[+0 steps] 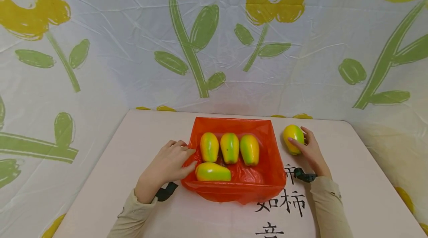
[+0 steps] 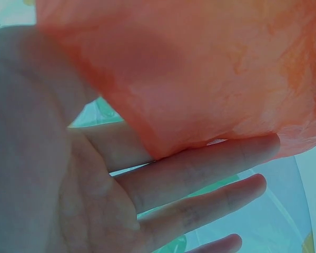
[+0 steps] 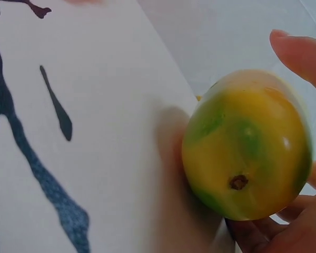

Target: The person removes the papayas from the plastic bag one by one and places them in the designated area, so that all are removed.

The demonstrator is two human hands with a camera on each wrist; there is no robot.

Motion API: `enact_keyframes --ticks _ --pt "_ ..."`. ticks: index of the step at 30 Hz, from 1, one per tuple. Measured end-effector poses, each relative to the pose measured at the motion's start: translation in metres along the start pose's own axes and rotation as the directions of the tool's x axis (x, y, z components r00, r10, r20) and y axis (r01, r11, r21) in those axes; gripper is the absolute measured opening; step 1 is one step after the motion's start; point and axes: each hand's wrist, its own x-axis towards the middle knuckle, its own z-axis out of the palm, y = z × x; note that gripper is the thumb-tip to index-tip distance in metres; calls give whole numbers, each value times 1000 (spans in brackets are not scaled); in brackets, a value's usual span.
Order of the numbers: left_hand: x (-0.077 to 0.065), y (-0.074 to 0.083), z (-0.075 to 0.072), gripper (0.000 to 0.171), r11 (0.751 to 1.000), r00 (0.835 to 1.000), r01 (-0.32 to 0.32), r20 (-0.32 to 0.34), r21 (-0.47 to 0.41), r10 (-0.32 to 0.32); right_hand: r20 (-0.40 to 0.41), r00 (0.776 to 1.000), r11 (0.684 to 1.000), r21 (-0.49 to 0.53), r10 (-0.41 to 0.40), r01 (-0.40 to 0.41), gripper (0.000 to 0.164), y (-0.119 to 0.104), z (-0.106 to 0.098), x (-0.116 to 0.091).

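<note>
A red plastic bag (image 1: 234,189) stands spread in a box shape, with several yellow-green papayas (image 1: 229,148) inside. My left hand (image 1: 168,160) touches its left rim; in the left wrist view the long fingers (image 2: 200,171) run nearly straight along the red plastic (image 2: 200,79), and the thumb tip is hidden behind it. One more papaya (image 1: 292,138) lies to the right of the bag. Around its right side is my right hand (image 1: 311,149), fingers loosely bent. The right wrist view shows this papaya (image 3: 247,147) end-on, with a gap between it and the raised thumb (image 3: 303,58).
The pale table (image 1: 133,137) bears large black brush characters (image 1: 292,202) at the front right. A white cloth with yellow flowers and green stems (image 1: 234,44) hangs behind the table and at both sides. Dark straps (image 1: 305,175) circle the wrists.
</note>
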Motion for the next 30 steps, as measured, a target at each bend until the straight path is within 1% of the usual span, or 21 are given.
enact_keyframes --ticks 6,12,21,30 --pt "0 0 -1 31 1000 1000 0 1 4 0 -3 1000 1000 0 -25 25 98 -3 -5 -2" --pt "0 0 -2 32 1000 1000 -5 2 5 5 -27 995 996 -2 -94 94 93 -7 -13 -6" --pt "0 1 -2 32 1000 1000 -3 10 1 3 -64 981 982 23 -185 187 83 -26 -20 -16" --pt "0 1 -2 31 1000 1000 -5 3 4 5 -87 970 970 70 -228 235 76 -46 -21 -25"
